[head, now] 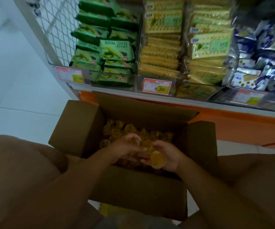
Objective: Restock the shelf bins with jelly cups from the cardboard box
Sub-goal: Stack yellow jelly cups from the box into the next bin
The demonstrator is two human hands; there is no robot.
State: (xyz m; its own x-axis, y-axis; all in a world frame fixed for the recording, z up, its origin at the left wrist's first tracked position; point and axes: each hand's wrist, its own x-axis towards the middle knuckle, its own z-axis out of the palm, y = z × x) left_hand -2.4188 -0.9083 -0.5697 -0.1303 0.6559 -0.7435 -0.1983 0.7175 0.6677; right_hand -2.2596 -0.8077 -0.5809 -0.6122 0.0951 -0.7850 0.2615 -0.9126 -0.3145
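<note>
Open corrugated cardboard box (pixel 133 187): is showing plain brown.
Small round translucent jelly cups (pixel 130 129): are glowing amber-yellow.
Flat foil cookie packets (pixel 116 50): are showing green with white lettering.
Clear-wrapped cracker packs (pixel 163 52): are showing pale yellow with green labels.
Rectangular paper price tag (pixel 157 86): is showing white, red-bordered, with yellow panel.
Shelf base panel (pixel 232 124): is showing orange.

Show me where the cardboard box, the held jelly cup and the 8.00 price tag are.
cardboard box (pixel 133 192), head view, near wall
jelly cup (pixel 157 158), head view, yellow top
price tag (pixel 157 86), head view, printed middle
</note>
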